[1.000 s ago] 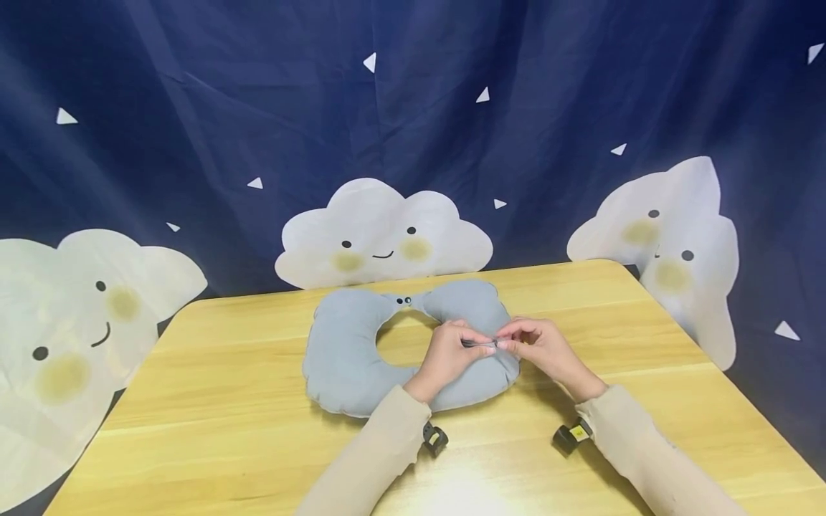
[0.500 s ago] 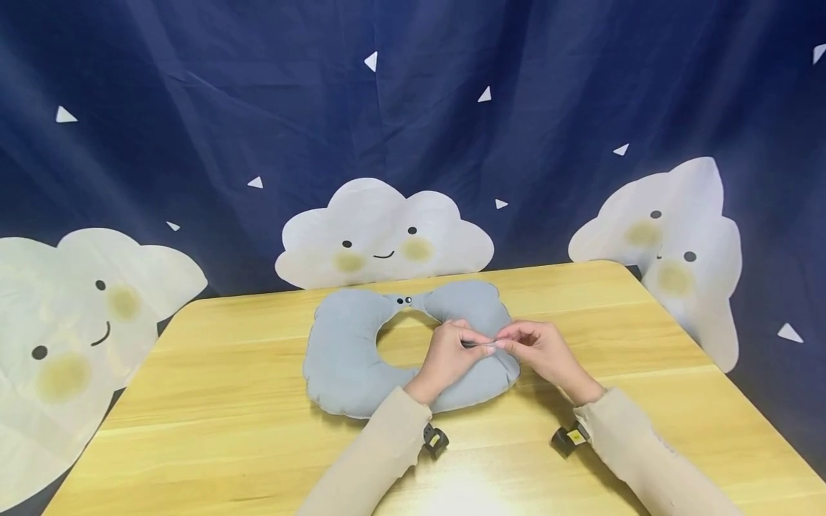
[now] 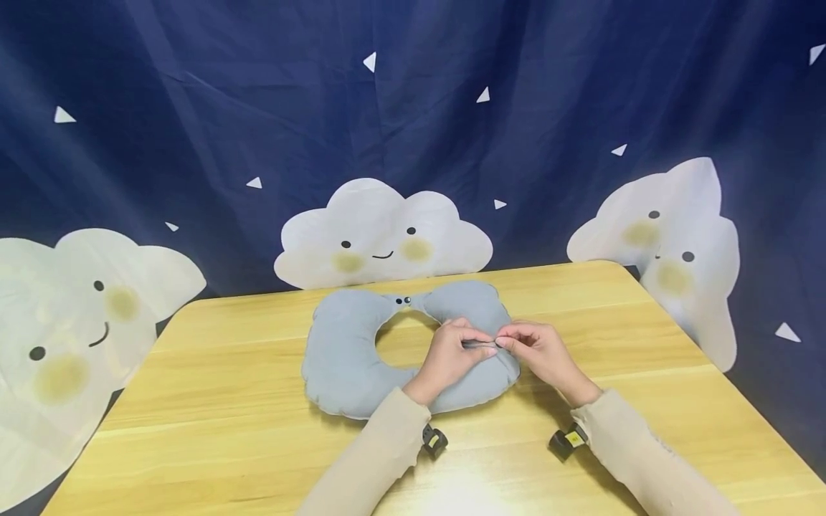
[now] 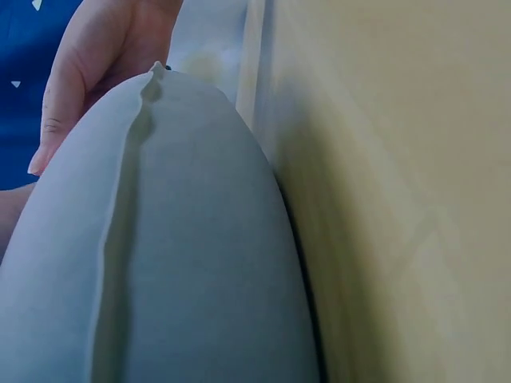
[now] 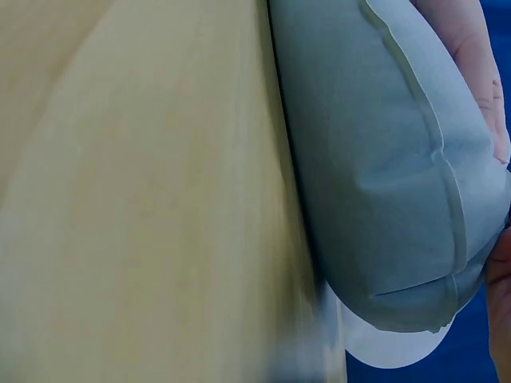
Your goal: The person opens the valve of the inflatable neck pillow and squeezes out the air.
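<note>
A grey U-shaped neck pillow [image 3: 342, 351], puffed up, lies on the table with its two ends at the far side, joined by a narrow band with dark round snaps [image 3: 403, 301]. Over its right lobe, my left hand [image 3: 447, 358] pinches a thin dark grey strip [image 3: 479, 345] between thumb and fingers. Close against it, my right hand [image 3: 545, 358] pinches the strip's right end. Fingertips cover much of this piece, so its kind cannot be made out. Both wrist views show the pillow's seamed side [image 4: 200, 239], with parts of the hands beyond it.
The wooden table [image 3: 213, 401] extends around the pillow on every side. Behind it hangs a dark blue curtain [image 3: 426, 107] printed with white clouds and triangles. Black wrist devices [image 3: 435, 442] sit under both beige sleeves [image 3: 374, 455], just over the table.
Both hands keep their pinch over the right lobe with only slight finger shifts. The pillow stays in place.
</note>
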Demonstrator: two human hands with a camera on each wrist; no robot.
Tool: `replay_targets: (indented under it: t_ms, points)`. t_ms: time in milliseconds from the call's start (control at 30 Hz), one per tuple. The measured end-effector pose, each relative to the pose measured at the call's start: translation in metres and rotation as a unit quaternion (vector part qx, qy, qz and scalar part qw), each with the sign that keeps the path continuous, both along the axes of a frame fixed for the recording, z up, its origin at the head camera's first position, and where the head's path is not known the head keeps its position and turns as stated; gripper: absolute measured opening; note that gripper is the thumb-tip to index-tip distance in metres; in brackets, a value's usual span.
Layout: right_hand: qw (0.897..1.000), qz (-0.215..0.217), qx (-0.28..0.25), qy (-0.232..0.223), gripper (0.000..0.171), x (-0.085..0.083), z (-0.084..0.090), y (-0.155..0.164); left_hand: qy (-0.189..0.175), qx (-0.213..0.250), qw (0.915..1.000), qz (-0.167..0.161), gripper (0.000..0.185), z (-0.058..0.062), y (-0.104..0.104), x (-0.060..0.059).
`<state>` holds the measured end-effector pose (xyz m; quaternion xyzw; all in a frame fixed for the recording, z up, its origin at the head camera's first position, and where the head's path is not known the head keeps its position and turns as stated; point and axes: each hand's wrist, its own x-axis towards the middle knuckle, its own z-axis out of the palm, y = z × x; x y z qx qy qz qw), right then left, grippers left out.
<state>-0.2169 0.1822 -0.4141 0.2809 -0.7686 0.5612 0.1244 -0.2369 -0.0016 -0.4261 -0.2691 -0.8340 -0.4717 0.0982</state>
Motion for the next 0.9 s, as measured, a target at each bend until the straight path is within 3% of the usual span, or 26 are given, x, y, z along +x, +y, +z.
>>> replay_targets:
  t_ms: [233,533,700,900]
  points:
    - [1.0,0.007,-0.018,0.0,0.007,0.003,0.008,-0.003,-0.032,-0.021,0.9992,-0.007,0.033,-0.002,-0.001,0.002]
    - [0.999,0.012,-0.028,-0.011,0.006,0.002,0.006,-0.002,0.016,-0.034,0.9992,0.016,0.038,-0.001,0.0,0.005]
    - [0.999,0.019,-0.029,-0.018,0.007,-0.004,-0.004,0.002,0.017,-0.027,0.9994,0.011,0.037,-0.003,0.001,0.005]
    - [0.999,0.023,-0.03,-0.035,0.007,-0.011,-0.015,0.006,0.007,-0.035,0.999,0.027,0.036,-0.003,0.004,0.004]
